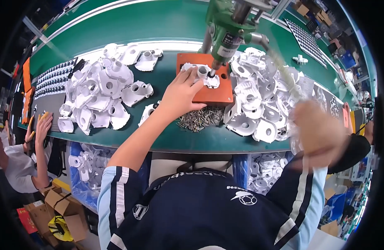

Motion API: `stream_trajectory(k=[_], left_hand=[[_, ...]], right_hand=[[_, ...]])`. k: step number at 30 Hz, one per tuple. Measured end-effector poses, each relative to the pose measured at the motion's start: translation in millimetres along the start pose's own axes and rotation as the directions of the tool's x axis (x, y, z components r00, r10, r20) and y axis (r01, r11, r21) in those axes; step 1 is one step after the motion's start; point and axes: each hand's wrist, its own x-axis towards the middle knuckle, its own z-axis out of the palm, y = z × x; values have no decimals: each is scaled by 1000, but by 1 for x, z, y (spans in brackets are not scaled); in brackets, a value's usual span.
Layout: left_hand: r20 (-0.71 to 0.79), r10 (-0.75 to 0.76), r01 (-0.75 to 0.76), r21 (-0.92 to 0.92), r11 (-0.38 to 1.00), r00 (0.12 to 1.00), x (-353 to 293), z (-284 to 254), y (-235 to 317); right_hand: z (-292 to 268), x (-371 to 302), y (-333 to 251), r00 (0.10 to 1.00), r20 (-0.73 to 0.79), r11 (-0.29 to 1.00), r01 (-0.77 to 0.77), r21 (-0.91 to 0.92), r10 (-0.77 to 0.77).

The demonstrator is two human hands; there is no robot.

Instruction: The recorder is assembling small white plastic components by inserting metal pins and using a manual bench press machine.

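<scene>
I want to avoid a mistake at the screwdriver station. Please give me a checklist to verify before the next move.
1. White plastic part sits on the orange block: ok.
2. Left hand steadies the part, fingers touching it: ok.
3. Green screwdriver tip over the part's hole: ok, seating cannot tell.
4. Screws available beside the block: ok.
5. Right hand grip: blurred, cannot tell.
6. Left fingers away from the tip: not ok, very close.

A green workbench [158, 25] carries a heap of white plastic housings [102, 89] at left and another heap [258, 100] at right. An orange fixture plate [208, 93] lies between them, with loose metal screws [200, 118] just near of it.
</scene>
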Motion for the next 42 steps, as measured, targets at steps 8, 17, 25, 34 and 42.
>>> stream_trajectory(k=[8, 17, 25, 34, 42], left_hand=[[152, -340, 366, -208, 907, 928, 5, -27, -11], [345, -170, 211, -86, 974, 923, 38, -28, -44], [407, -141, 158, -7, 987, 903, 77, -43, -47], [-56, -515, 504, -135, 853, 855, 101, -17, -137], [-275, -569, 525, -220, 822, 775, 107, 42, -189]], right_hand=[[20, 6, 36, 994, -80, 977, 89, 192, -75], [-108, 107, 239, 471, -870, 980, -190, 62, 146], [-35, 8, 193, 438, -771, 872, -380, 308, 463], [23, -28, 206, 529, -685, 676, -734, -72, 501], [62, 3, 225, 539, -442, 355, -828, -435, 717]])
